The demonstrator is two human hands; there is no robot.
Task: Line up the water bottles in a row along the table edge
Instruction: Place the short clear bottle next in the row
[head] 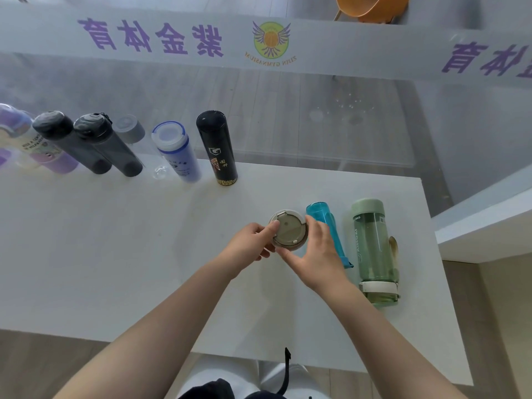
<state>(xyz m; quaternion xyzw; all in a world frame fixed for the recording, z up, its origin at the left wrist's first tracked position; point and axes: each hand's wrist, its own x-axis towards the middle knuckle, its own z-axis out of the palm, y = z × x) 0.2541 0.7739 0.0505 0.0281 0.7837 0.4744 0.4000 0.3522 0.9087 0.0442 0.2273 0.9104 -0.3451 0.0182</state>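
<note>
Both hands, left hand and right hand, clasp the beige-lidded bottle on the white worktop; teal bottle and green bottle lie alongside (print unreadable). Beyond, the black flask heads the far-edge row; glass reads "ZIJIN GYMNASIUM".

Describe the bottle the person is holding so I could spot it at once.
On the white table, right of the far-edge row, three bottles cluster. The beige-lidded bottle stands leftmost, beside the teal bottle. Both hands grip it, and only its round lid shows.

Glass banner logo reads "ZIJIN GYMNASIUM", mirrored.
</note>
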